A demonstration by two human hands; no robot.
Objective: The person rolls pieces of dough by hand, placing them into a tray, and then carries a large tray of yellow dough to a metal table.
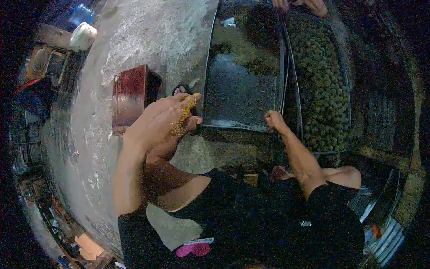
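The crumbs (184,117) clinging to the left hand (165,119) are golden yellow. The tray (244,89) is dark grey metal, smeared with olive-green and brown patches, with a pale glint along its near edge. The balls (320,80) heaped beside it are a dull mossy green, pebbled all over. The stool (131,96) is glossy red-brown. The floor (134,36) is pale grey, scratched with white streaks. The clothing (251,210) is black, and the slipper (193,249) looks pink, though it is dim there.
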